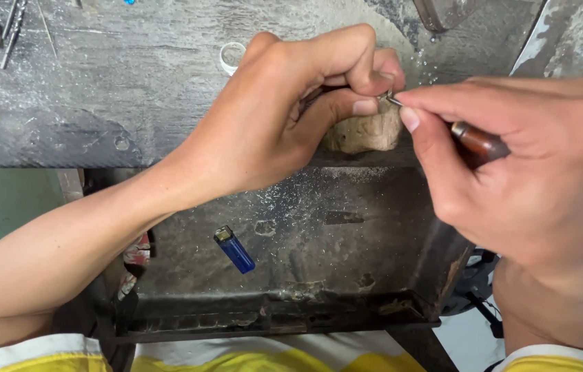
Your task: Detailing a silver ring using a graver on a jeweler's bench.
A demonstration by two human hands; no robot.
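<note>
**Two hands meet over a small metal piece at the bench peg**

The left hand [305, 103] is curled tight, thumb and forefinger pinching a tiny metal piece [389, 95] just above a worn wooden peg [367, 134] that juts from the edge of the grey workbench [133, 76]. The right hand [512, 172] is closed around a tool with a brown wooden handle [477, 141]; its thin metal tip touches the small piece right beside the left thumb. What the piece is exactly cannot be told, it is too small and mostly hidden by the fingers. Below the hands sits a dark metal catch tray [402, 303], dusted with filings, with a blue lighter [234, 249] lying on its floor well apart from the hands. A white ring [231, 55] rests on the bench behind the left hand, and thin metal rods [10, 31] lie at the far left corner
</note>
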